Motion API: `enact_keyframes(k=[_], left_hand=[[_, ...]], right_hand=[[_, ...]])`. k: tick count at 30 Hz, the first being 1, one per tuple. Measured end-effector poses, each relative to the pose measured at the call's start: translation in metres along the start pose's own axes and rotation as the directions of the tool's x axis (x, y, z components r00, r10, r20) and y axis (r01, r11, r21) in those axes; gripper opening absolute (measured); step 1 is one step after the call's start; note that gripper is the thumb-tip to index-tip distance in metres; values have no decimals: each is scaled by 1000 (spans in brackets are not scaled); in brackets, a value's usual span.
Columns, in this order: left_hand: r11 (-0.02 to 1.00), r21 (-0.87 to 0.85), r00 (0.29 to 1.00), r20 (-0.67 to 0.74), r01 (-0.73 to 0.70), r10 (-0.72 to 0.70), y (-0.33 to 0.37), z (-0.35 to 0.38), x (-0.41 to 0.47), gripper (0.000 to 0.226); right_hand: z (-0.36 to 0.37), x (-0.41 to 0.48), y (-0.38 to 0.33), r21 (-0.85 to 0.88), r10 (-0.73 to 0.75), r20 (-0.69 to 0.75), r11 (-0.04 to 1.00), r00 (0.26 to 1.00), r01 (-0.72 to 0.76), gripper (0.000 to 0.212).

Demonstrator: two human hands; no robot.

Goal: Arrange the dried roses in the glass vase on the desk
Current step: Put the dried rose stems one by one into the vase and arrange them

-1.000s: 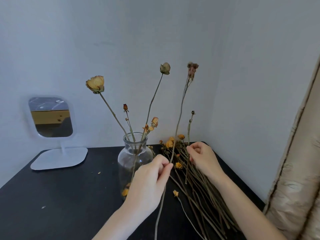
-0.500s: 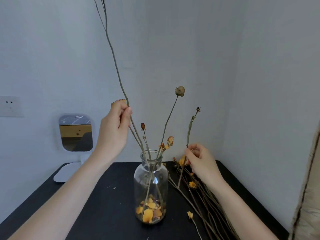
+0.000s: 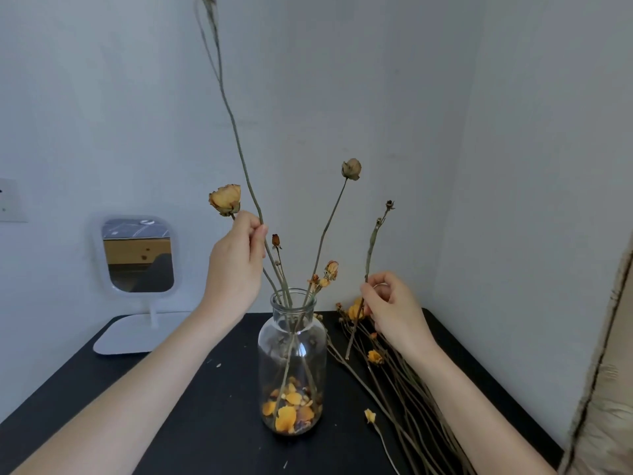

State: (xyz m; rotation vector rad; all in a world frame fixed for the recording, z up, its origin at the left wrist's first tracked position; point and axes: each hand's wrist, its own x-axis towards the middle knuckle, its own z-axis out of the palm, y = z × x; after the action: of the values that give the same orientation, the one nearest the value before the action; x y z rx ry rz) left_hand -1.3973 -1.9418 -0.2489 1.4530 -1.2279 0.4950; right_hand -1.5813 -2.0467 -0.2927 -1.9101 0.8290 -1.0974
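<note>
A clear glass vase [image 3: 293, 341] stands on the black desk [image 3: 212, 406], with several dried roses in it and loose orange petals at its bottom. My left hand [image 3: 236, 265] pinches a very long stem [image 3: 236, 132] above the vase; its lower end runs into the vase neck and its top leaves the frame. A yellow rose [image 3: 225, 199] shows just behind that hand. My right hand [image 3: 392, 310] pinches a shorter stem [image 3: 371, 245] with a small dry bud, held upright to the right of the vase. More dried roses [image 3: 394, 382] lie in a pile on the desk under that hand.
A white stand mirror [image 3: 138, 255] sits at the back left of the desk. Walls close the corner behind and to the right. A beige curtain [image 3: 606, 389] hangs at the right edge. Small petal bits dot the desk.
My left hand carried the long stem from the pile up and over to the vase, and its end now sits inside. My right hand lifted a shorter stem off the pile. My view rose.
</note>
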Motion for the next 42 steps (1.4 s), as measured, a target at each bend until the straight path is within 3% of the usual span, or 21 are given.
enact_keyframes(k=[6,14,20,23,27,30,33,36,38,42], left_hand=[[991,135,990,141,13,-32,-11,16,-27,12],[960,257,959,225,110,-170,-17,24,-40,15],[930,355,928,308,93,-210,-15,22,-30,27],[950,304,925,334,77,-182,-14,20,-33,26],[993,101,977,200,59,-78,-12,13,-54,8],[978,-70,976,108,197,-189,-19,11,-77,15],[881,-141,872,279,451,-402,-32,16,-90,50],[798,-165,736,527,580,-426,-39,26,-88,74],[771,-191,698,592,607,-403,-42,32,-84,57],[764,-215,718,559,609,-415,-43,39,-81,36]], right_hand=[[4,0,5,-21,-9,-5,1000,1000,9,7],[8,0,10,-9,5,23,1000,1000,-5,9],[11,-1,13,-6,14,28,1000,1000,-13,8],[12,-2,12,-6,14,22,1000,1000,-14,10],[10,-3,4,30,-26,8,999,1000,25,11],[7,-5,-4,118,-80,-18,990,997,81,6],[3,-4,-15,228,-118,-42,966,992,124,6],[2,0,-27,290,-163,-81,940,983,179,11],[4,3,-35,329,-188,-82,922,979,204,12],[10,11,-44,296,-208,-54,931,977,215,10]])
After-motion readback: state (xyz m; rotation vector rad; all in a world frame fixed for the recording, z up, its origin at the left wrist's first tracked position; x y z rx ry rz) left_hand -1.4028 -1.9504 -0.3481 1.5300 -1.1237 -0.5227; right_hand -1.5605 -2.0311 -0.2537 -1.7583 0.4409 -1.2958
